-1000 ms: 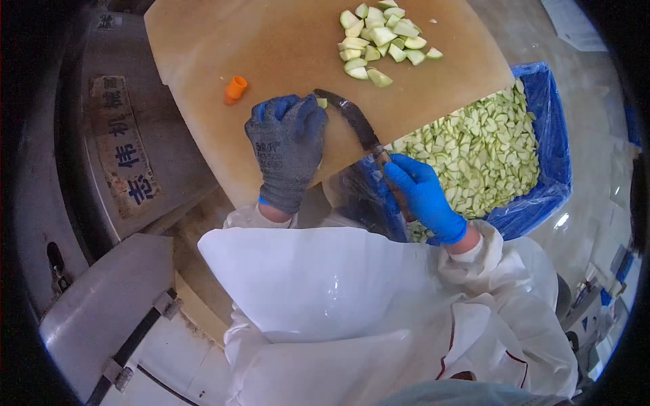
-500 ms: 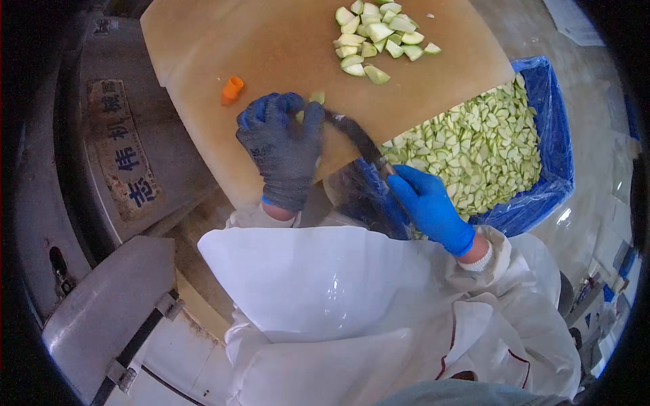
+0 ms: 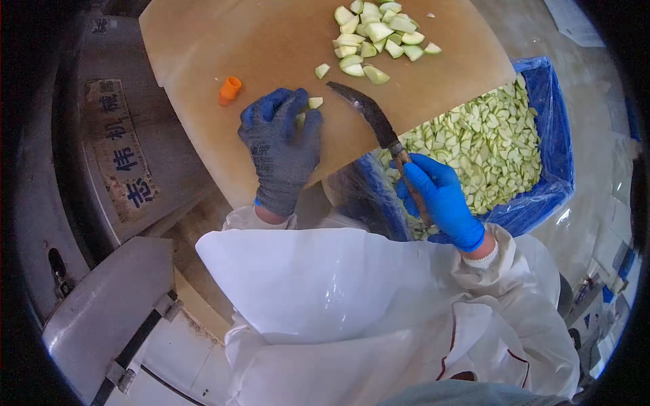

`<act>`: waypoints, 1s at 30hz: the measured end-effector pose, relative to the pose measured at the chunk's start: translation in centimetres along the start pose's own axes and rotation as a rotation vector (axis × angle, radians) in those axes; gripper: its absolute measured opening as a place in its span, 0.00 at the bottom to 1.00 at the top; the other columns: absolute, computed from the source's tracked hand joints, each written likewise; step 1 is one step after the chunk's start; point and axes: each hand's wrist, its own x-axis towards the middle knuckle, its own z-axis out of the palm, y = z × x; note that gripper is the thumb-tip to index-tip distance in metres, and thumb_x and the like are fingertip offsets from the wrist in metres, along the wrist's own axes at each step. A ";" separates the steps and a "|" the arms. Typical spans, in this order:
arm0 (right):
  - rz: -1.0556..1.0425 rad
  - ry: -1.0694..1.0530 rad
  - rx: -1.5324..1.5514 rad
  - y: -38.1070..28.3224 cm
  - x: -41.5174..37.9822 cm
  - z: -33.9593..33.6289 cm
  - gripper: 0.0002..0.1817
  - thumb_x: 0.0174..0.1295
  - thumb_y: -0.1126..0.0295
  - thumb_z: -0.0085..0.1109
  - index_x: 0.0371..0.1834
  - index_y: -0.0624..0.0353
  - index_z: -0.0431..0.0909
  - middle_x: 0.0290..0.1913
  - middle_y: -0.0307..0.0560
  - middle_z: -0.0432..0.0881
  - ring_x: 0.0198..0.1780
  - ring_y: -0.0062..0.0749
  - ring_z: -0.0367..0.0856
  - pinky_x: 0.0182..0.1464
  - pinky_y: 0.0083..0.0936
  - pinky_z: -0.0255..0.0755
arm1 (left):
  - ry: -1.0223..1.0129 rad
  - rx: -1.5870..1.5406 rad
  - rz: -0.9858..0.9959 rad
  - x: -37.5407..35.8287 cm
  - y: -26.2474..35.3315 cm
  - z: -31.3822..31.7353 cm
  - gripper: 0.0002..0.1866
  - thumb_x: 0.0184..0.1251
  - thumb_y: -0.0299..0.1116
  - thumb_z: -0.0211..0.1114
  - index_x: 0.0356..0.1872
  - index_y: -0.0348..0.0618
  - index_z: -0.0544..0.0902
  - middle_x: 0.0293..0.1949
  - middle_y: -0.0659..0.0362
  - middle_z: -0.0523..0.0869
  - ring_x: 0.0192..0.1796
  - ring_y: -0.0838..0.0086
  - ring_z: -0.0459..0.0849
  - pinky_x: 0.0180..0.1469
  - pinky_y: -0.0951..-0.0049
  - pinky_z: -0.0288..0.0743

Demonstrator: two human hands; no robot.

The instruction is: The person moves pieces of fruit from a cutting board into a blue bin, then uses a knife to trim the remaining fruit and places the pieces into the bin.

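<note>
My left hand (image 3: pixel 279 145), in a grey and blue glove, is closed around a pale green apple piece (image 3: pixel 300 120) on the tan cutting board (image 3: pixel 237 145). A small cut chunk (image 3: pixel 315 102) lies against its fingertips, and a loose chunk (image 3: pixel 322 70) sits just beyond. In a blue glove, my right hand (image 3: pixel 443 203) grips the wooden handle of a curved knife (image 3: pixel 369 111). The dark blade points up and left over the board, apart from the apple piece. Farther back is a pile of green-skinned apple chunks (image 3: pixel 379 31).
An orange plastic piece (image 3: pixel 230 88) stands on the board's left. Under the board's right edge is a blue lined crate (image 3: pixel 558 142) full of cut apple pieces (image 3: pixel 474 149). Metal machinery (image 3: pixel 135 61) stands at left. A white apron (image 3: pixel 318 284) covers my front.
The knife has moved away from my left hand, up and right. A chunk now lies separate on the board near the blade tip. My left hand has barely moved.
</note>
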 end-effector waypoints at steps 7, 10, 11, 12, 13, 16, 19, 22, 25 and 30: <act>-0.043 0.091 -0.041 -1.2 0.9 0.4 0.15 0.67 0.65 0.56 0.49 0.65 0.80 0.27 0.48 0.82 0.25 0.27 0.77 0.31 0.26 0.72 | 0.003 -0.022 -0.002 0.5 -0.7 -1.3 0.16 0.50 0.31 0.69 0.43 0.49 0.85 0.41 0.58 0.84 0.48 0.61 0.79 0.54 0.60 0.67; -0.261 0.200 -0.404 -3.0 2.5 0.5 0.15 0.66 0.63 0.57 0.48 0.62 0.80 0.28 0.58 0.82 0.25 0.43 0.81 0.30 0.32 0.73 | 0.004 0.004 0.014 1.2 -1.1 -0.8 0.15 0.53 0.31 0.67 0.44 0.48 0.85 0.42 0.57 0.83 0.51 0.60 0.78 0.55 0.57 0.66; -0.317 0.201 -0.486 -3.6 3.0 0.3 0.15 0.65 0.63 0.58 0.48 0.62 0.80 0.29 0.60 0.81 0.27 0.46 0.81 0.31 0.34 0.74 | -0.031 0.050 0.018 1.6 -0.9 -0.6 0.15 0.53 0.31 0.66 0.44 0.48 0.84 0.43 0.57 0.83 0.52 0.59 0.77 0.55 0.56 0.65; -0.373 0.202 -0.570 -4.3 3.5 -0.1 0.16 0.65 0.62 0.58 0.48 0.61 0.80 0.30 0.62 0.81 0.29 0.50 0.82 0.32 0.35 0.74 | -0.066 0.096 0.022 2.1 -0.4 -0.3 0.15 0.54 0.32 0.65 0.45 0.48 0.84 0.44 0.58 0.83 0.53 0.58 0.76 0.56 0.55 0.65; -0.428 0.203 -0.655 -5.2 3.5 -0.5 0.16 0.64 0.62 0.59 0.48 0.61 0.80 0.31 0.64 0.80 0.30 0.53 0.82 0.33 0.37 0.74 | -0.100 0.140 0.025 2.5 -0.2 -0.1 0.15 0.55 0.32 0.64 0.45 0.48 0.84 0.46 0.58 0.82 0.54 0.57 0.75 0.56 0.54 0.64; -0.420 0.115 -0.736 -7.1 2.3 -3.0 0.17 0.63 0.62 0.60 0.50 0.61 0.80 0.32 0.61 0.82 0.31 0.51 0.83 0.35 0.37 0.75 | -0.186 0.152 0.092 3.0 -0.9 0.5 0.16 0.55 0.32 0.63 0.47 0.49 0.84 0.47 0.60 0.81 0.57 0.56 0.73 0.56 0.52 0.63; -0.351 -0.019 -0.752 -7.6 0.2 -7.2 0.18 0.63 0.64 0.61 0.52 0.62 0.79 0.32 0.54 0.84 0.29 0.39 0.82 0.34 0.31 0.74 | -0.267 0.188 0.195 2.9 -1.0 0.8 0.15 0.53 0.33 0.64 0.44 0.50 0.84 0.43 0.61 0.80 0.54 0.56 0.74 0.54 0.53 0.64; -0.191 0.044 -0.573 -6.7 -2.1 -10.1 0.18 0.63 0.67 0.61 0.55 0.63 0.79 0.31 0.44 0.84 0.27 0.25 0.78 0.32 0.23 0.72 | -0.290 0.084 0.306 2.4 0.5 0.6 0.12 0.52 0.35 0.65 0.40 0.51 0.85 0.39 0.62 0.80 0.53 0.58 0.75 0.53 0.54 0.65; -0.082 0.160 -0.352 -5.7 -3.5 -11.3 0.18 0.64 0.70 0.60 0.56 0.65 0.78 0.31 0.36 0.80 0.27 0.15 0.73 0.30 0.15 0.69 | -0.364 -0.001 0.379 0.8 3.0 0.7 0.18 0.49 0.34 0.63 0.44 0.51 0.85 0.39 0.57 0.83 0.47 0.57 0.79 0.48 0.57 0.71; -0.087 0.160 -0.277 -5.1 -3.1 -9.9 0.19 0.63 0.70 0.62 0.56 0.65 0.77 0.30 0.36 0.80 0.25 0.15 0.73 0.30 0.16 0.69 | -0.197 -0.051 0.287 0.3 3.7 -0.8 0.12 0.50 0.33 0.69 0.38 0.50 0.85 0.37 0.58 0.83 0.45 0.60 0.79 0.49 0.59 0.70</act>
